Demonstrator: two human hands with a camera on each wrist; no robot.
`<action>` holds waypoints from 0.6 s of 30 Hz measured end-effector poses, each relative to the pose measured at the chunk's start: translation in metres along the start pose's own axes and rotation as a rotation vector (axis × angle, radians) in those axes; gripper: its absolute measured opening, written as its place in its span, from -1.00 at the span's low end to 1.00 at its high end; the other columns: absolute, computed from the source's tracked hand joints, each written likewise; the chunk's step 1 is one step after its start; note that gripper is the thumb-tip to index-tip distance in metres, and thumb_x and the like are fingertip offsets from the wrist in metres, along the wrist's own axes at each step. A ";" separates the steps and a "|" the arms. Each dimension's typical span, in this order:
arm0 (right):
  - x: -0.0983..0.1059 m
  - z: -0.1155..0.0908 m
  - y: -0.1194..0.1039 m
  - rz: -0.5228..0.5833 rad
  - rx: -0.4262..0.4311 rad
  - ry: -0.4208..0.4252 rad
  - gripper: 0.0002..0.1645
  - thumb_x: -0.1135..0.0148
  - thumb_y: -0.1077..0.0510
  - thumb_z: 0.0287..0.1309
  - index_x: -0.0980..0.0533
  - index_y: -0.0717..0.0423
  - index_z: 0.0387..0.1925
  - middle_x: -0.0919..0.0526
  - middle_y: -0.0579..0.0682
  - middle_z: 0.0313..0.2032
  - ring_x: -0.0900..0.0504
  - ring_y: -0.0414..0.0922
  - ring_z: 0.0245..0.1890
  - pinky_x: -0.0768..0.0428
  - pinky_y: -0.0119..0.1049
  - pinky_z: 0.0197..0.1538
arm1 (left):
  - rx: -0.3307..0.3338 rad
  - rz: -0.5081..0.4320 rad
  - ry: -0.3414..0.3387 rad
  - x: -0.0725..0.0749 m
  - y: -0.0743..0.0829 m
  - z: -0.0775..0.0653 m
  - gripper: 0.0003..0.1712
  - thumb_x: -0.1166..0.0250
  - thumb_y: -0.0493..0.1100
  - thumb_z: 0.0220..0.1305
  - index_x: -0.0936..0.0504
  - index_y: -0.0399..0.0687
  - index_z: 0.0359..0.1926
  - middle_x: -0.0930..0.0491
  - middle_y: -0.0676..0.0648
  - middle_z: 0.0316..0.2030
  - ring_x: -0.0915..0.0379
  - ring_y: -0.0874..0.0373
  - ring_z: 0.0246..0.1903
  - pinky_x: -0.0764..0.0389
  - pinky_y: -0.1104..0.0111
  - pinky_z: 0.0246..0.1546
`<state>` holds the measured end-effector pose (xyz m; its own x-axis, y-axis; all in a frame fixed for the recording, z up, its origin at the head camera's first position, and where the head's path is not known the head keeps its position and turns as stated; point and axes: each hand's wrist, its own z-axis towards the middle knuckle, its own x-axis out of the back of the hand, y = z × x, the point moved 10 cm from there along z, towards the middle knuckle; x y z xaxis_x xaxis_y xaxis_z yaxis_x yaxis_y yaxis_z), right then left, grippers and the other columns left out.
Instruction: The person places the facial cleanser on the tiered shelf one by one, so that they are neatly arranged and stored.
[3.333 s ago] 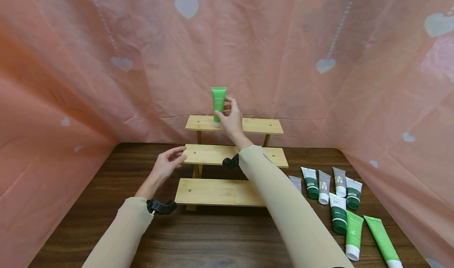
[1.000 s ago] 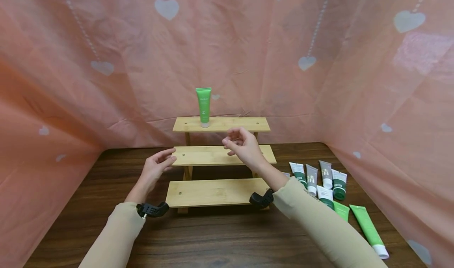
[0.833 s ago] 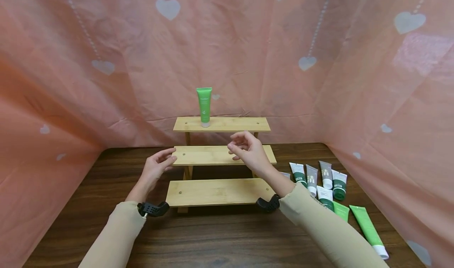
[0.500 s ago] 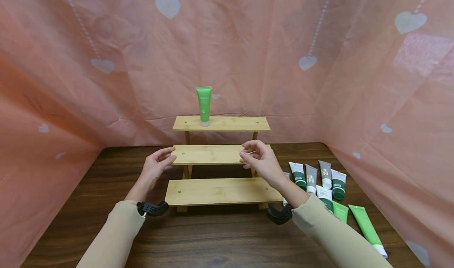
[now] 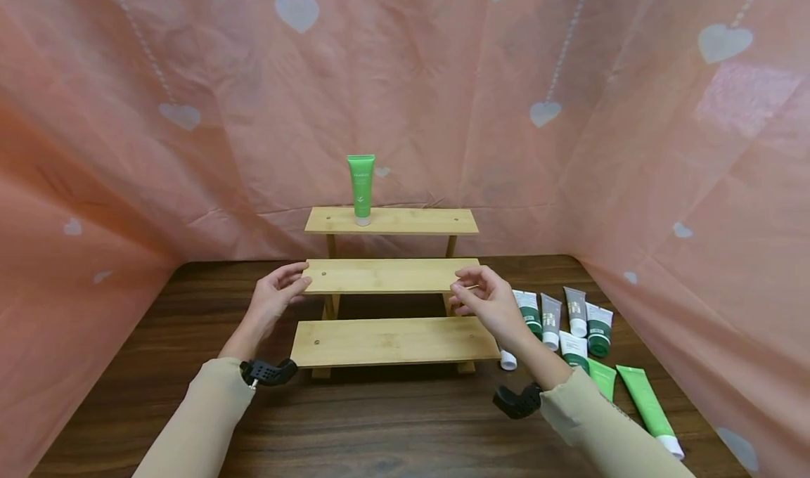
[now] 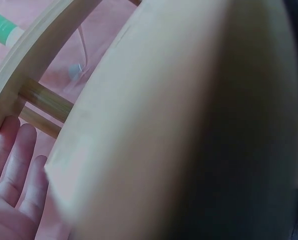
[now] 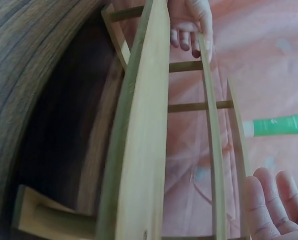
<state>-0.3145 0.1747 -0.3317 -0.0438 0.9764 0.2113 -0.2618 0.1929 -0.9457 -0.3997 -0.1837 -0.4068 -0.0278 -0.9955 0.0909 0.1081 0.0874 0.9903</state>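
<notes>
A three-tier wooden display stand stands on the table. My left hand holds the left end of its middle shelf, thumb at the front edge and fingers behind. On the top shelf, left of centre, a green cosmetic tube stands upright on its white cap; it shows in the right wrist view too. My right hand hovers in front of the middle shelf's right end, fingers loosely curled, holding nothing. The left wrist view shows the left fingers at a shelf end, partly blocked by blurred wood.
Right of the stand lie several tubes: grey ones, dark green and white ones, and light green ones. My right forearm partly covers some. A pink curtain hangs behind the brown table.
The right hand has let go of the green tube, now standing on the top shelf, and has drawn back down and to the right. The left hand stays at the middle shelf.
</notes>
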 end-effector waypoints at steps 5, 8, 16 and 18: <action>0.010 -0.008 0.004 0.007 0.018 0.021 -0.56 -0.20 0.18 0.22 -0.36 0.36 0.04 -0.51 0.24 -0.17 -0.65 0.04 -0.26 -0.60 0.04 -0.21 | -0.001 0.000 -0.006 0.001 -0.001 -0.001 -0.41 -0.32 -0.01 0.17 -0.45 -0.15 0.18 -0.51 -0.09 -0.12 -0.52 0.23 -0.28 -0.46 0.00 0.00; 0.017 -0.013 0.004 0.022 0.033 0.042 -0.56 -0.19 0.21 0.22 -0.35 0.39 0.04 -0.49 0.30 -0.16 -0.65 0.04 -0.27 -0.61 0.00 -0.23 | -0.001 0.000 -0.009 0.000 0.000 0.000 -0.40 -0.32 -0.02 0.18 -0.44 -0.15 0.19 -0.50 -0.13 -0.09 -0.50 0.24 -0.27 -0.48 0.03 -0.01; 0.043 -0.023 0.026 0.051 0.101 0.078 -0.56 -0.20 0.17 0.21 -0.34 0.31 0.04 -0.53 0.18 -0.17 -0.66 -0.01 -0.28 -0.61 0.01 -0.27 | 0.001 -0.013 -0.003 0.000 -0.002 0.001 -0.41 -0.31 -0.03 0.19 -0.44 -0.15 0.20 -0.48 -0.19 -0.07 -0.51 0.25 -0.29 -0.48 0.04 -0.02; 0.047 -0.033 0.015 -0.010 0.045 0.110 -0.56 -0.19 0.17 0.23 -0.32 0.32 0.05 -0.51 0.22 -0.16 -0.66 0.01 -0.28 -0.62 -0.01 -0.28 | 0.004 -0.019 -0.005 0.000 -0.003 0.001 -0.41 -0.31 -0.04 0.19 -0.44 -0.15 0.20 -0.48 -0.19 -0.06 -0.50 0.25 -0.29 -0.49 0.04 -0.02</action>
<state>-0.2891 0.2263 -0.3441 0.0646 0.9797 0.1899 -0.3044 0.2006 -0.9312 -0.4009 -0.1837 -0.4098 -0.0347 -0.9968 0.0727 0.1038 0.0687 0.9922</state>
